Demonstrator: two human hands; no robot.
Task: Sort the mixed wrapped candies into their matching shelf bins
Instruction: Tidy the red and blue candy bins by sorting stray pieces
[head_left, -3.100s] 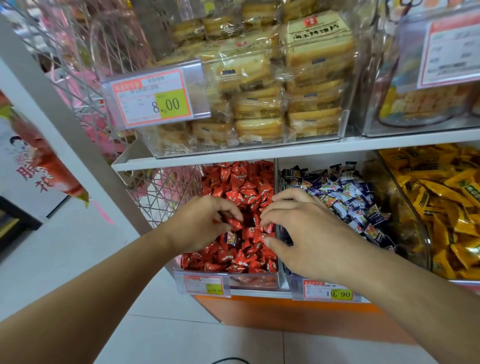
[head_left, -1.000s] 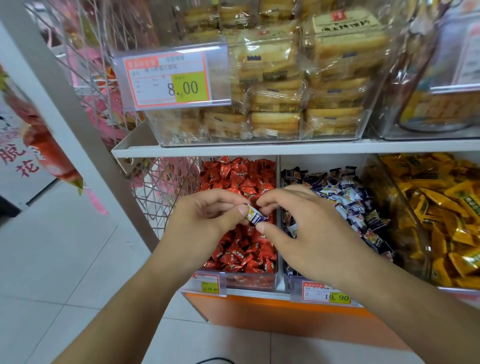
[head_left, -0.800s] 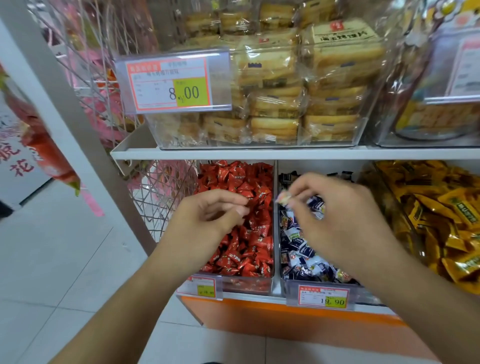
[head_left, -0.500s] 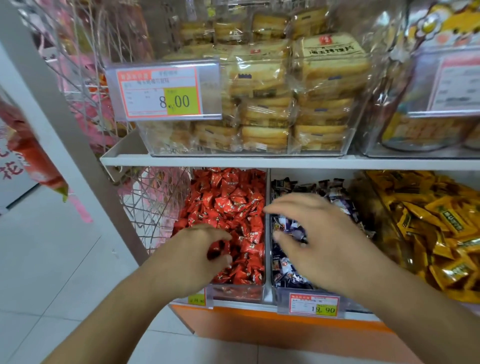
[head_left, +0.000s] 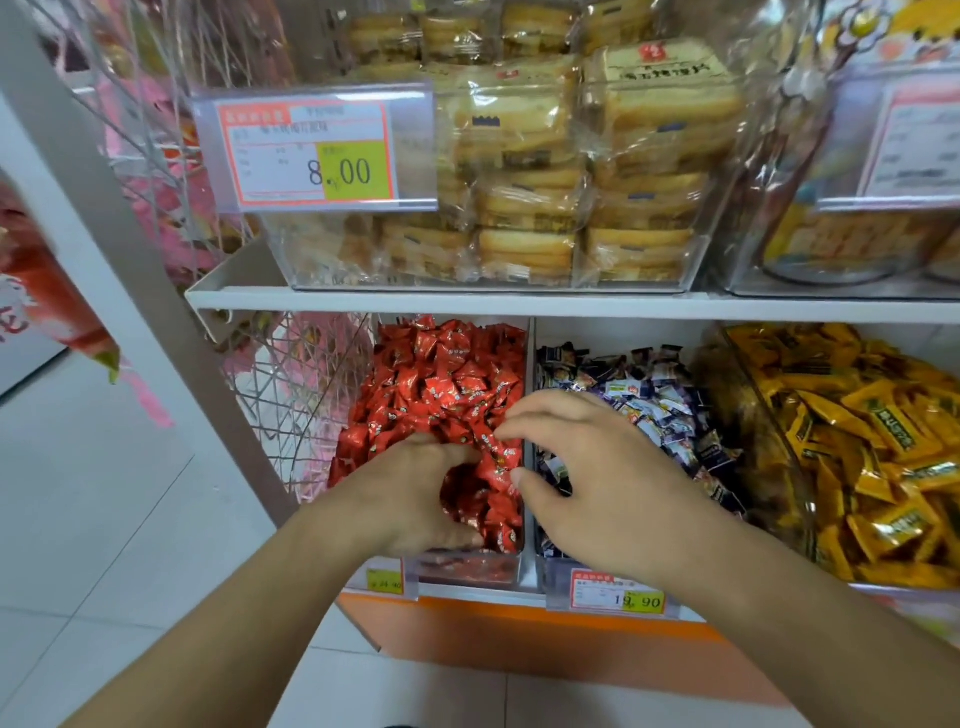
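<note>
Glossy foil-like wrappers crinkle on the red candies (head_left: 447, 379). The bins (head_left: 524, 415) are clear, smooth plastic. The biscuit packs (head_left: 519, 156) wear shiny cellophane. A wire mesh panel (head_left: 296, 395) looks metal; the floor tiles (head_left: 104, 519) are smooth.

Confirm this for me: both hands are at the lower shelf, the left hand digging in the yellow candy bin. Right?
Not quite. In the head view the left hand is digging in the red candy bin, not the yellow one. Both hands are at the lower shelf; the right hand is beside it.

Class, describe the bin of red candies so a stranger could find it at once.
Look under the white shelf carrying the biscuit packs. Three candy bins sit there; the red bin is leftmost, beside the wire rack. Its neighbours hold dark blue-and-white and yellow wrappers.
</note>
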